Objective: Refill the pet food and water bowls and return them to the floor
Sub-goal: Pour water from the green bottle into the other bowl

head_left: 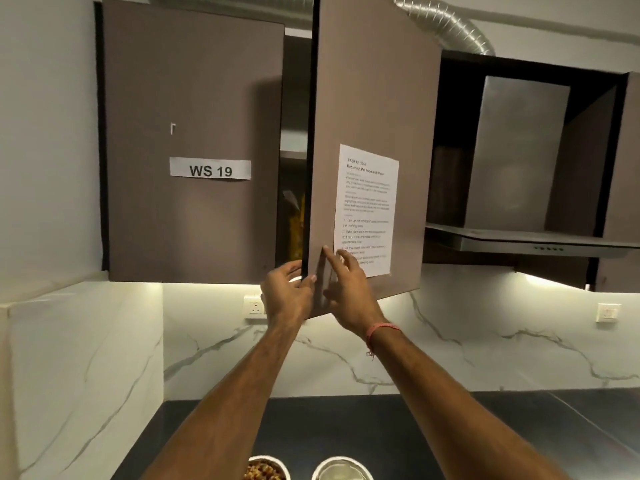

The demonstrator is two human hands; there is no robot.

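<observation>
Two hands at cupboard door [367, 109]: left hand [289, 292] curled round its edge, right hand [346, 289] flat, fingers spread. Best swung steadily, clear of bag [294, 223] inside. Food bowl [266, 469], water bowl [341, 470] below on counter [519, 427].

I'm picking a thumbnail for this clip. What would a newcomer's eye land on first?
First, the two bare hands at centre: the left hand curls around the edge of the half-open brown upper cabinet door while the right hand rests against its front. Next, the white printed instruction sheet taped to that door and the "WS 19" label on the closed door to its left. Two round bowls sit on the dark countertop at bottom centre.
</observation>
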